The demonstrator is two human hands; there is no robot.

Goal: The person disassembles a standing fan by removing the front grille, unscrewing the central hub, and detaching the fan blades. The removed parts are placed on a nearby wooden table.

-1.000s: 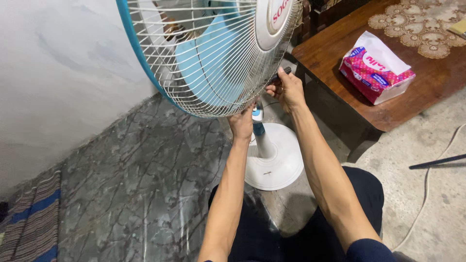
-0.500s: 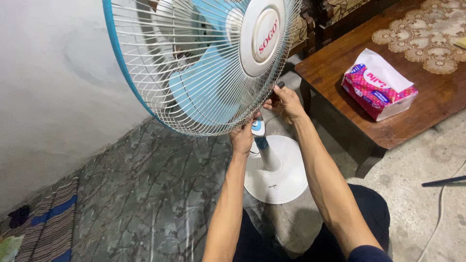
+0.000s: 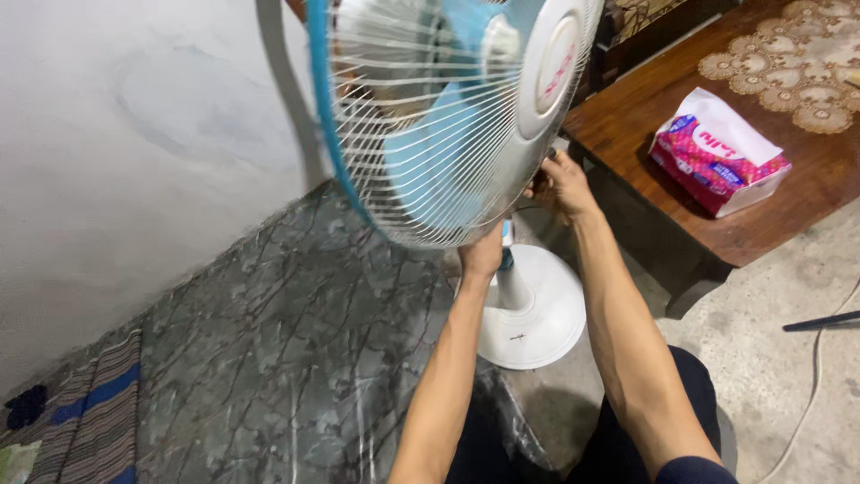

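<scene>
a pedestal fan [image 3: 448, 125] stands on the floor by a pale wall, head tilted, w/ both hands at its lower rim. left hand [image 3: 484, 254] grips under the white wire guard; right hand [image 3: 561, 185] closes on the guard's edge. blue blades, round white base [image 3: 537, 314]. a pink tissue pack [image 3: 717, 152] lies on a wooden table [image 3: 645, 134] nearby.

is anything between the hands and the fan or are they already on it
Nothing visible is between them: the left hand and the right hand are both already on the lower rim of the fan.
</scene>
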